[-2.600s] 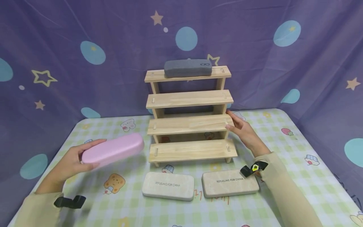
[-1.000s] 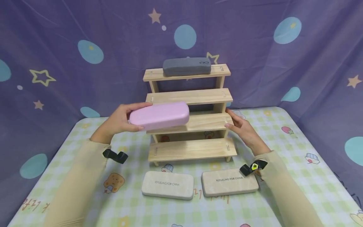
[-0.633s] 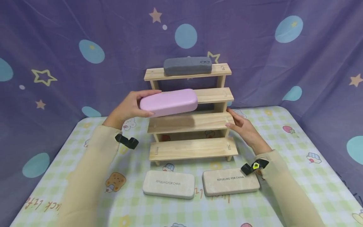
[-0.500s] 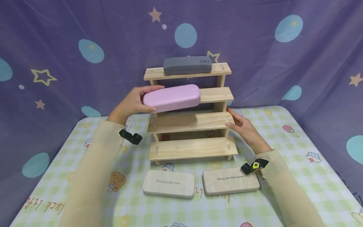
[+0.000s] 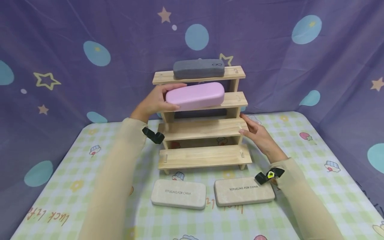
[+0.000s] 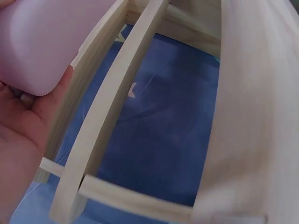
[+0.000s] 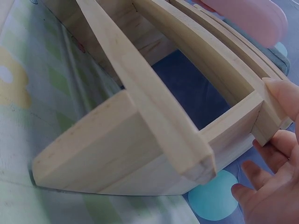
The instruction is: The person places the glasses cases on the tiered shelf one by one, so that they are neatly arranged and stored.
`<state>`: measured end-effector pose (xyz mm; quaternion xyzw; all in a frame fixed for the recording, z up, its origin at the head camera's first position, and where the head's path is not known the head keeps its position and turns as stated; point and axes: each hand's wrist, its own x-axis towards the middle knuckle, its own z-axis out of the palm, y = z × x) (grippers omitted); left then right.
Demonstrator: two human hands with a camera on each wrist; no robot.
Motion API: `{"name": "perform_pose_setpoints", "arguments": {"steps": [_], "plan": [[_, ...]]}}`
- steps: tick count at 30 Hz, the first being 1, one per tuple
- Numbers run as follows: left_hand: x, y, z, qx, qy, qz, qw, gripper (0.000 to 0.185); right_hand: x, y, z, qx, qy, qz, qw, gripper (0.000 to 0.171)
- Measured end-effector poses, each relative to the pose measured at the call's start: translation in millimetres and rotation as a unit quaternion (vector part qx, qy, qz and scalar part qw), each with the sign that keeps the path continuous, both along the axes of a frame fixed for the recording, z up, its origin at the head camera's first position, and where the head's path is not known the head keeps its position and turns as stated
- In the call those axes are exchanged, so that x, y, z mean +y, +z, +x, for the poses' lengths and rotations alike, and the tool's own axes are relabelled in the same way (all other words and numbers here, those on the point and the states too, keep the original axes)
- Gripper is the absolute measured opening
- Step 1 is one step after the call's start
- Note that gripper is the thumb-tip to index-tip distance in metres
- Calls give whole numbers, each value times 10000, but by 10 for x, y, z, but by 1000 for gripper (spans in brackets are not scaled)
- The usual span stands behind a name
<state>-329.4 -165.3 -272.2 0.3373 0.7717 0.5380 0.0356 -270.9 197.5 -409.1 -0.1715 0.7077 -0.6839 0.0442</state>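
The wooden stepped rack (image 5: 201, 128) stands toward the back of the tabletop (image 5: 303, 156), with 4 tiers climbing away from the person, and everything else sits in relation to it. The purple cloth (image 5: 60, 40) hangs behind it.

The pink case (image 5: 195, 95) lies on the rack's 2nd tier from the top, its long axis running left to right along the board, its near edge seeming to overhang the front a little. Whether it rests fully on the wood I cannot tell. The left hand (image 5: 156, 101) is at the case's left end, thumb over the top and fingers curled beneath, so the case stretches away from that hand toward the rack's right side. In the left wrist view the rounded end of the case presses into the palm beside the tier's edge.

The right hand (image 5: 255, 133) is well away from the case, at the rack's right end 1 tier lower, fingertips pinching that board's corner.

On the rack's top tier, directly above the pink one, a grey case (image 5: 199, 68) lies parallel. In front of the rack, 2 beige cases (image 5: 178, 199) (image 5: 244, 192) lie flat, side by side.
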Motion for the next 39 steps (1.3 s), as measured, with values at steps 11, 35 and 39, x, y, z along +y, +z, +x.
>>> {"name": "perform_pose_setpoints", "arguments": {"steps": [11, 35, 39], "plan": [[104, -25, -167, -495, 26, 79, 9987, 74, -2, 0, 9, 8, 30, -73, 10000, 64], [130, -77, -312, -1369, -45, -48, 9906, 74, -4, -14, 15, -98, 64, -156, 9998, 65], [134, -59, -320, -1283, -86, -164, 9916, 74, -7, -4, 14, -84, 47, -126, 9999, 65]]}}
